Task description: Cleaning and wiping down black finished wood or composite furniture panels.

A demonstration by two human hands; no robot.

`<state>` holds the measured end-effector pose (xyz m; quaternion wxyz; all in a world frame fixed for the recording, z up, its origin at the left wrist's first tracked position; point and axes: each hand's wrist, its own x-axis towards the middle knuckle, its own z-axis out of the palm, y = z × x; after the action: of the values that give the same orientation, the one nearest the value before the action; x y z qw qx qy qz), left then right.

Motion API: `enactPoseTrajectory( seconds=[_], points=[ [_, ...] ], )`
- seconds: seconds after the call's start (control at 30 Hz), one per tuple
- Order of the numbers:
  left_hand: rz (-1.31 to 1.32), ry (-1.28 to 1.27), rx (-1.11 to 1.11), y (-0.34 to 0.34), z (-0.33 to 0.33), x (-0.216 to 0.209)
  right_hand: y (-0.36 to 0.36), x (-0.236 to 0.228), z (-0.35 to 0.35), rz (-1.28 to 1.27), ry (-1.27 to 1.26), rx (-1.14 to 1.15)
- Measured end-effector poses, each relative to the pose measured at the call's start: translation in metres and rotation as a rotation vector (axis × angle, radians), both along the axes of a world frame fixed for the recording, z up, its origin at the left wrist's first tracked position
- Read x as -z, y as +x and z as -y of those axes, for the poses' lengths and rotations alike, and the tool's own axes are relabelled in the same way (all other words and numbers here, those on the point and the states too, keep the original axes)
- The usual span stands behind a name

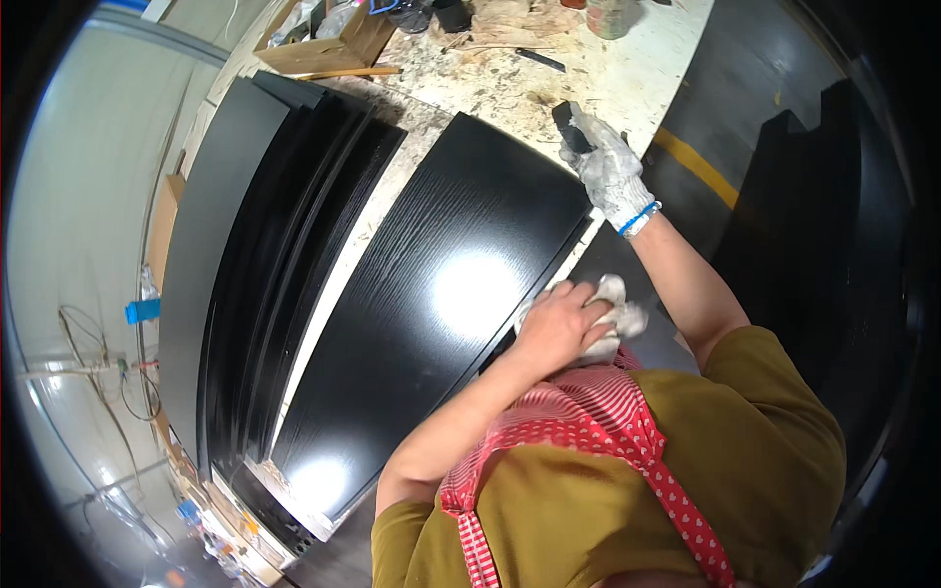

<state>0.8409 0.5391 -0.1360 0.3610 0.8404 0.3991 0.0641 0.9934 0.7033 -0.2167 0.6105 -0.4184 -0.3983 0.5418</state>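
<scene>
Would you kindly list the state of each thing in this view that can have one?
Black panel: lying flat on the workbench, glossy.
Left hand: bare, pressing a white cloth at the panel's edge.
Right hand: gloved, closed on a small dark block at the panel's far corner.
Stacked black panels: lying beside it, untouched.
Workbench: stained and dusty.
Wooden box: open.

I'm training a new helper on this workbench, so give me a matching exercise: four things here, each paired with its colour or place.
Things:
1. right hand
2. left hand
3. panel
4. wooden box

Descriptions:
A. glossy black, lying flat on the bench
B. bare, pressing a white rag
C. at the far end of the bench
D. in a stained white glove, holding a dark block

Pairs: 1-D, 2-B, 3-A, 4-C
</scene>
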Motion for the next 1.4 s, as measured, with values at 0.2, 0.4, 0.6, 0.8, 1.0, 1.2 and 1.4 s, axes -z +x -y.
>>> enactPoseTrajectory(
  seconds=[0.2, 0.4, 0.6, 0.8, 1.0, 1.2, 1.4],
  points=[
    [-0.27, 0.197, -0.851, -0.155, 0.063, -0.028, 0.008, -0.017, 0.004, -0.432, -0.213, -0.124],
    [-0.463, 0.147, -1.211, -0.2, 0.17, -0.041, 0.02, 0.0, 0.009, -0.544, -0.298, -0.053],
    [-0.137, 0.519, -1.36, -0.236, 0.067, -0.01, 0.018, 0.002, 0.01, -0.557, -0.322, -0.025],
    [-0.111, 0.631, -0.947, -0.175, -0.129, 0.014, 0.009, -0.007, 0.011, -0.626, -0.348, 0.024],
    [-0.444, 0.508, -0.231, -0.027, -0.161, 0.022, 0.009, -0.017, 0.012, -0.726, -0.335, 0.043],
    [-0.56, 0.447, -0.103, -0.001, -0.159, -0.002, 0.012, -0.003, 0.005, -0.838, -0.307, 0.172],
    [-0.62, 0.475, 0.074, 0.025, -0.144, -0.01, 0.011, -0.008, 0.012, -0.833, -0.309, 0.241]
  ],
)
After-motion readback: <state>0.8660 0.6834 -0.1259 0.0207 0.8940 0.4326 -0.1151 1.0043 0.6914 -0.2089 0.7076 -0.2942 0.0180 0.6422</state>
